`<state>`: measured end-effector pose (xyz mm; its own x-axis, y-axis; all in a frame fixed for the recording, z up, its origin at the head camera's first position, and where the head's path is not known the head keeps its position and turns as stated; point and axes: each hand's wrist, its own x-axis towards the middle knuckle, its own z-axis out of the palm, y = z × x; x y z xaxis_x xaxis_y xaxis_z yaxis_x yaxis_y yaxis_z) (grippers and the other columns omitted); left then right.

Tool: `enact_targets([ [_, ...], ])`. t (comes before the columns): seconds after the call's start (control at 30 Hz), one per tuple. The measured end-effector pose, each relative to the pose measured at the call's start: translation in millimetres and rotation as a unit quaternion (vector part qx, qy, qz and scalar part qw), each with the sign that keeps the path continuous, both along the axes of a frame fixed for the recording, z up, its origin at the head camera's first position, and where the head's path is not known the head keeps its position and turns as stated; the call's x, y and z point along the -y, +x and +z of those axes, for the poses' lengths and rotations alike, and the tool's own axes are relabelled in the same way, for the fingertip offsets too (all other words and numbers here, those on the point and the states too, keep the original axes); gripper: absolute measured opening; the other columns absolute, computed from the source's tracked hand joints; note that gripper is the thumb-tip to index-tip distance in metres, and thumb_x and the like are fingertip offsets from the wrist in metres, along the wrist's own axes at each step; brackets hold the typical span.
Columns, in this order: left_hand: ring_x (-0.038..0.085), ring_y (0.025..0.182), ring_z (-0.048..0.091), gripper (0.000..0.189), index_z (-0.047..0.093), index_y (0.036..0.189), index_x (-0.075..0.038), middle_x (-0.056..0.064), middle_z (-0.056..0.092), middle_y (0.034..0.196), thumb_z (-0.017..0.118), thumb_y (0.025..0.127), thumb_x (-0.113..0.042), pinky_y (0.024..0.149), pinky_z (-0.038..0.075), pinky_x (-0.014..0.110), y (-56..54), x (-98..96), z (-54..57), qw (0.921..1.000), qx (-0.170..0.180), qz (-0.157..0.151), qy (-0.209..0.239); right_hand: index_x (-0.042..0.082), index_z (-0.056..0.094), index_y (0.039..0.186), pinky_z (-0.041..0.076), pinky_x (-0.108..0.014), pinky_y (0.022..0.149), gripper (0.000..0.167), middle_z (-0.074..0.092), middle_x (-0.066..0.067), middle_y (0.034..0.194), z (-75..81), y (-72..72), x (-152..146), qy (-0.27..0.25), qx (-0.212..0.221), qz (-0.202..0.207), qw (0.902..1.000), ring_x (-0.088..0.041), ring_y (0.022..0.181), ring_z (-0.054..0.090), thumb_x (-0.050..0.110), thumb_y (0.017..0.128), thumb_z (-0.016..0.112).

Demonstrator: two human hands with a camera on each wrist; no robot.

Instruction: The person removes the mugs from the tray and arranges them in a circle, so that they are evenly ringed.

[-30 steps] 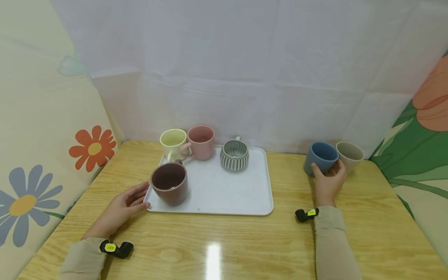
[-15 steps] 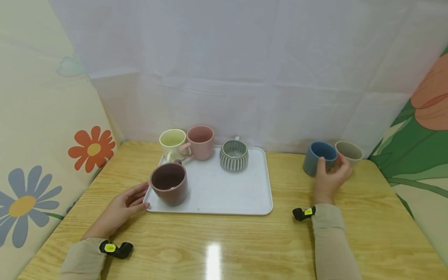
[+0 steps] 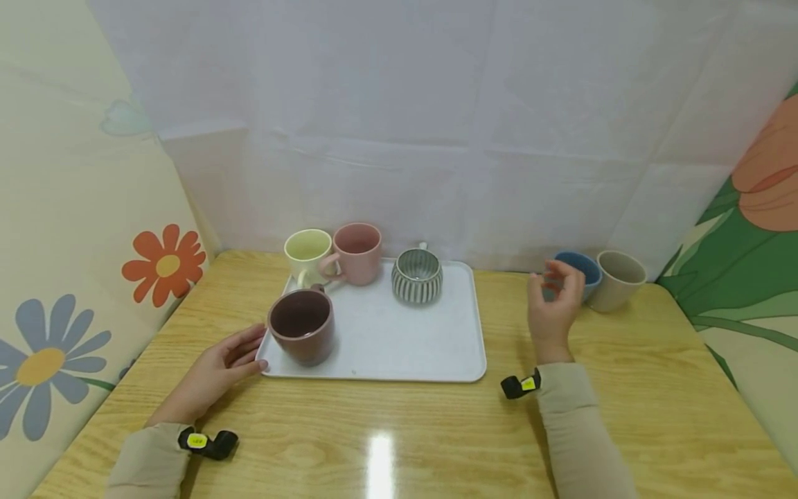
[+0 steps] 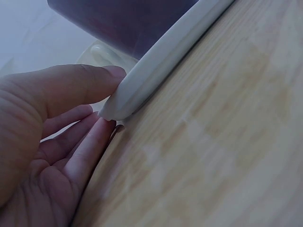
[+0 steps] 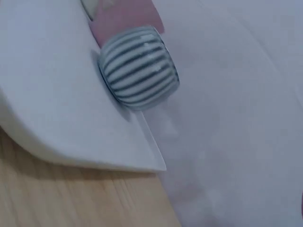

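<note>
Tray [image 3: 405,346] lies flat on the wooden table [image 3: 399,423], its near left corner pinched by the left hand [image 3: 215,367], thumb on the rim and fingertips against the edge below. Off to the tray's right stands the blue cup [image 3: 590,274], upright, partly hidden by the right hand [image 3: 553,305], whose fingers are loosely bent, a gap between them and the thumb, gripping nothing (whether they brush the cup I can't tell from here). Just right of it is a beige cup [image 3: 617,284], also upright.

On the tray, a brown mug [image 3: 305,329] sits near the left hand, handle pointing away. Behind it, by the far left corner, are a yellow mug [image 3: 307,251] and a pink mug [image 3: 359,256], side by side; the striped cup [image 3: 418,278] stands right of those. White cloth [image 3: 374,104] hangs behind everything, with flowered fabric [image 3: 56,208] on both sides.
</note>
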<state>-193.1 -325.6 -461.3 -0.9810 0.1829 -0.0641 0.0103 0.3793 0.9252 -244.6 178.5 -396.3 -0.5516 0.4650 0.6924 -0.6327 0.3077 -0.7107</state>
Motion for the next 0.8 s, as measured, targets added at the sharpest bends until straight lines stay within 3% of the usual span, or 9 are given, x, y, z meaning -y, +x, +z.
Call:
enact_targets([
  [0.17, -0.018, 0.113, 0.047, 0.082, 0.026, 0.158, 0.001, 0.029, 0.035, 0.156, 0.074, 0.095, -0.021, 0.093, 0.048, 0.009, 0.1, -0.4, 0.6, 1.0000, 0.004, 0.001, -0.003, -0.022, 0.055, 0.108, 0.049, -0.024, 0.080, 0.028, 0.052, -0.011, 0.105, -1.2, 2.0, 16, 0.031, 0.007, 0.044, 0.9985, -0.035, 0.093, 0.051, -0.019, 0.080, 0.058],
  [0.37, -0.018, 0.113, 0.046, 0.083, 0.026, 0.159, 0.000, 0.028, 0.035, 0.157, 0.074, 0.095, -0.023, 0.093, 0.048, 0.008, -0.6, -0.1, 1.3, 0.9999, 0.008, 0.005, -0.014, -0.021, 0.055, 0.109, 0.053, -0.028, 0.082, 0.029, 0.053, -0.025, 0.107, 3.3, 10.3, 39, 0.060, 0.041, 0.104, 0.9920, -0.034, 0.096, 0.053, -0.021, 0.080, 0.060],
  [0.5, -0.019, 0.113, 0.046, 0.083, 0.026, 0.159, 0.000, 0.029, 0.035, 0.157, 0.074, 0.095, -0.023, 0.093, 0.048, 0.009, -0.5, 0.1, 1.7, 0.9998, 0.006, 0.006, -0.016, -0.020, 0.055, 0.109, 0.054, -0.036, 0.084, 0.029, 0.052, -0.032, 0.108, 6.5, 16.4, 55, 0.080, 0.069, 0.144, 0.9839, -0.043, 0.098, 0.052, -0.020, 0.081, 0.061],
  [0.8, -0.017, 0.114, 0.048, 0.082, 0.026, 0.158, 0.002, 0.030, 0.035, 0.156, 0.074, 0.095, -0.019, 0.094, 0.048, 0.010, 0.1, -1.3, 0.6, 1.0000, 0.001, 0.003, 0.008, -0.013, 0.052, 0.128, 0.052, -0.051, 0.099, 0.043, 0.050, -0.027, 0.130, -31.8, -6.2, 68, 0.054, 0.169, 0.229, 0.9572, -0.046, 0.117, 0.051, -0.013, 0.088, 0.067],
])
